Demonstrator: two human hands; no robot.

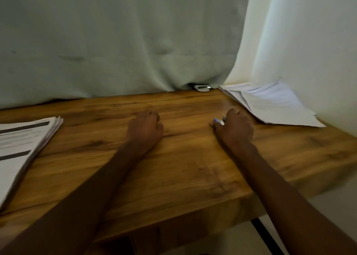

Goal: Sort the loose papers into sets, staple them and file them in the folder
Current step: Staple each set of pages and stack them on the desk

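left hand (145, 128) on worktop (173, 167), fingers curled, holding nothing. right hand (234, 128) fingers pinching a small blue-and-silver object (219, 121). paper stacks left (21, 144) and right (274, 103).

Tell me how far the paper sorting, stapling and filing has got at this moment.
Done: papers lie in two piles, a left stack and a looser right pile. In hand: the right hand grips a small bluish object, too blurred to identify; the left hand rests curled on the table. Left: no folder shows; staples cannot be seen.
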